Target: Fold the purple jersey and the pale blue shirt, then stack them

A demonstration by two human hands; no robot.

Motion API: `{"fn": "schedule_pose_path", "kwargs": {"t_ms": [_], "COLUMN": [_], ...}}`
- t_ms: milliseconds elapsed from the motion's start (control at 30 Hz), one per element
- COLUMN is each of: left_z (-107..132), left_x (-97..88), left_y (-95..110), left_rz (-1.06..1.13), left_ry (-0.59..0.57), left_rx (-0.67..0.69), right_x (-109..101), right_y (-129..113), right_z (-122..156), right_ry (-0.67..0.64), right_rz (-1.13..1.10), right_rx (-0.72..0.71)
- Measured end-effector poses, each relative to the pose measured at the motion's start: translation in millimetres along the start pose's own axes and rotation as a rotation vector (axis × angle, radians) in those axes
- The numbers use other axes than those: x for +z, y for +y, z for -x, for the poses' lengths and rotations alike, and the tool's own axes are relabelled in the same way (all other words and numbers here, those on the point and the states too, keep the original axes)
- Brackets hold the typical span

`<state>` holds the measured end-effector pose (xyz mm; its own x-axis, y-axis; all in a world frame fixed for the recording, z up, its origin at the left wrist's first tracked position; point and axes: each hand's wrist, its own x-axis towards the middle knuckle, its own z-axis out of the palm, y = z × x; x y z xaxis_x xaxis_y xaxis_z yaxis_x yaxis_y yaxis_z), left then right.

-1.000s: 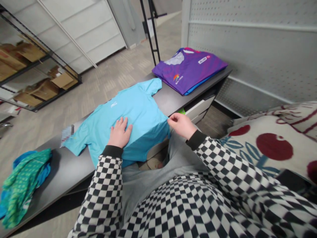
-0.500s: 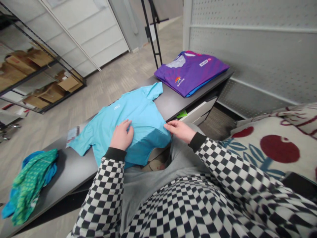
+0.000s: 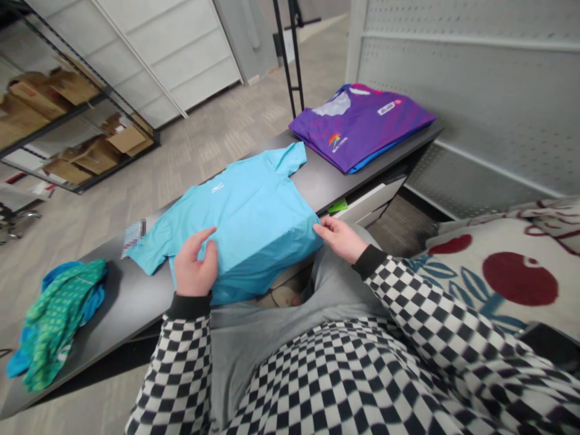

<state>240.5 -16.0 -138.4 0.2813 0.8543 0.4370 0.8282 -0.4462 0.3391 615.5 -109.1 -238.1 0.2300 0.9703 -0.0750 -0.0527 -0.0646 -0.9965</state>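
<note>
A light blue T-shirt (image 3: 254,208) lies spread over the dark grey bench top, its lower part hanging over the near edge towards my lap. My right hand (image 3: 341,237) pinches the shirt's hem at its right corner. At the shirt's left side, my left hand (image 3: 196,264) is raised a little, thumb and fingers apart, over or beside the cloth; I cannot tell whether it touches. The shirt's sleeves point to the far right and the near left, and a small white logo shows on its chest.
Folded purple shirts (image 3: 362,130) are stacked at the bench's (image 3: 136,308) right end. A crumpled green and blue garment (image 3: 63,320) lies at its left end. A partly open white drawer (image 3: 371,202) sits below. A patterned cushion or blanket (image 3: 498,266) is at my right.
My left hand has moved left, away from the middle of the shirt to its side, and opened wider. My right hand keeps its pinch on the hem. The view has shifted slightly.
</note>
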Motion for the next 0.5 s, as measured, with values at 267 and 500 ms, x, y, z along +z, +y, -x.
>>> {"fn": "schedule_pose_path", "kwargs": {"t_ms": [267, 500], "left_z": [98.2, 96.8], "left_x": [-28.7, -63.2], "left_y": [-63.4, -97.4], "left_rz": [-0.205, -0.193], "left_ry": [-0.150, -0.130], "left_rx": [-0.277, -0.497], "right_x": [-17.6, -45.9], "right_y": [28.7, 7.0], "right_z": [-6.3, -15.9], "right_ry": [-0.054, -0.220], "right_rz": [0.349, 0.779], "right_rx": [-0.017, -0.038]}}
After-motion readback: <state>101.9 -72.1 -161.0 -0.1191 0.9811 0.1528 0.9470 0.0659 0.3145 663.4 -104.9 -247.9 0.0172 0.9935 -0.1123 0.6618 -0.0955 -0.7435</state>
